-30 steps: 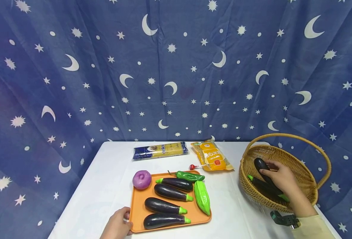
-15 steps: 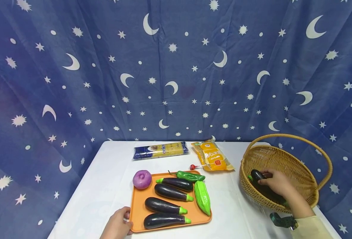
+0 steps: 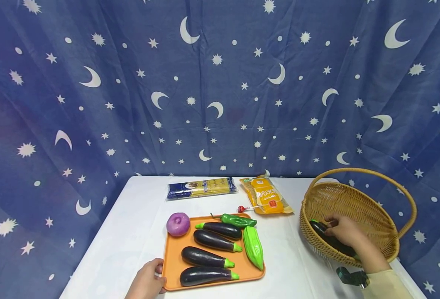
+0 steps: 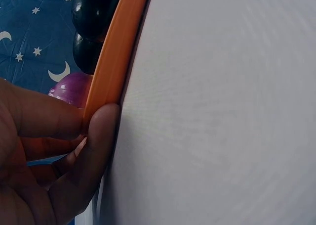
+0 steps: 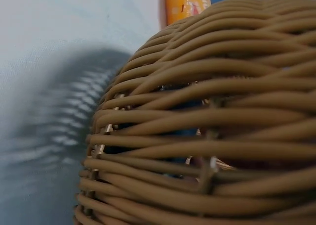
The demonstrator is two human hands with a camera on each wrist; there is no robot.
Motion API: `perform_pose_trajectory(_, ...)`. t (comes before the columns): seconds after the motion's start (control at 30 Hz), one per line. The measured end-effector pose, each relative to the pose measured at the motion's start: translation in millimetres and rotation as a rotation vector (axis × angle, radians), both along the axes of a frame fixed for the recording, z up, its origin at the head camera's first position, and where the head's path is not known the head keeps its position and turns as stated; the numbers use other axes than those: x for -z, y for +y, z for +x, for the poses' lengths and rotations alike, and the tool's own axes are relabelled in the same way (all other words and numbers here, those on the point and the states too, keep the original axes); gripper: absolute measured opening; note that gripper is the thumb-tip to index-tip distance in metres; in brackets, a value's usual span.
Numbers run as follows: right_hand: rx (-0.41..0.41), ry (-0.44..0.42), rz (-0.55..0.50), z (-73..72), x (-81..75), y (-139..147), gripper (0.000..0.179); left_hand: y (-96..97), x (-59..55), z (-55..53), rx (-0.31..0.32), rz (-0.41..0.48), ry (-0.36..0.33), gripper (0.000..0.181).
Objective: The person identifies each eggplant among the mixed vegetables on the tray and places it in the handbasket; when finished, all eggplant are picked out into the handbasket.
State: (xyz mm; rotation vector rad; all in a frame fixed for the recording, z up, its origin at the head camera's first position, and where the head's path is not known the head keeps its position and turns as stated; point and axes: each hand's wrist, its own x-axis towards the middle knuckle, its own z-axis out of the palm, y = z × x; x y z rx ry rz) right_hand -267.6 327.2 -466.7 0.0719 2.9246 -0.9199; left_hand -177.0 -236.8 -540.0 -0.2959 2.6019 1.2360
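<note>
My left hand [image 3: 147,279] pinches the left edge of an orange tray [image 3: 172,265]; in the left wrist view, thumb and finger lie on either side of the tray's rim [image 4: 111,62]. Several dark eggplants [image 3: 205,257] lie on the tray, beside a purple onion [image 3: 178,224], a green pepper [image 3: 238,220] and a light green ridged vegetable [image 3: 253,248]. Down inside a wicker basket [image 3: 336,193], my right hand [image 3: 345,230] holds an eggplant [image 3: 330,240], partly covering it. The right wrist view shows just the basket's woven wall [image 5: 222,111]; that hand is hidden there.
Behind the tray lie a blue and yellow pasta pack [image 3: 202,188], an orange bag [image 3: 266,196] and a red lollipop [image 3: 241,209]. The basket's tall handle [image 3: 362,169] arches over its opening. A starry blue curtain [image 3: 220,91] hangs behind the white table [image 3: 111,245].
My right hand has lowered the eggplant deeper into the basket, down against the other eggplant there. The left hand and the tray have stayed put.
</note>
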Motion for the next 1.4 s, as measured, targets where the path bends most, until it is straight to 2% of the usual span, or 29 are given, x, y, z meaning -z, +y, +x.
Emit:
perform_pose_trajectory(0.23,-0.004,0.021,-0.02,1.9,-6.3,3.5,0.054,0.2,0.0,-0.1,-0.004,-0.006,-0.009,0.047)
perform_pose_trajectory(0.47,0.002,0.137,-0.019,2.7,-19.7,0.6,0.051,-0.2,0.4,0.3,0.0,-0.004,-0.001,0.047)
perform_pose_trajectory(0.7,0.032,0.18,-0.056,4.8,-33.4,-11.4,0.059,-0.6,0.3,1.1,0.001,-0.01,0.01,0.049)
perform_pose_trajectory(0.93,0.002,0.236,-0.109,6.2,-47.4,-29.1,0.058,-0.1,0.5,0.5,-0.002,-0.012,0.003,0.049)
perform_pose_trajectory(1.23,-0.006,0.226,-0.147,5.9,-64.3,-48.3,0.059,-1.7,0.8,1.2,0.008,-0.016,0.039,0.048)
perform_pose_trajectory(1.4,-0.017,0.234,-0.176,3.0,-70.9,-58.6,0.056,-0.7,0.0,0.7,-0.001,-0.02,0.027,0.048)
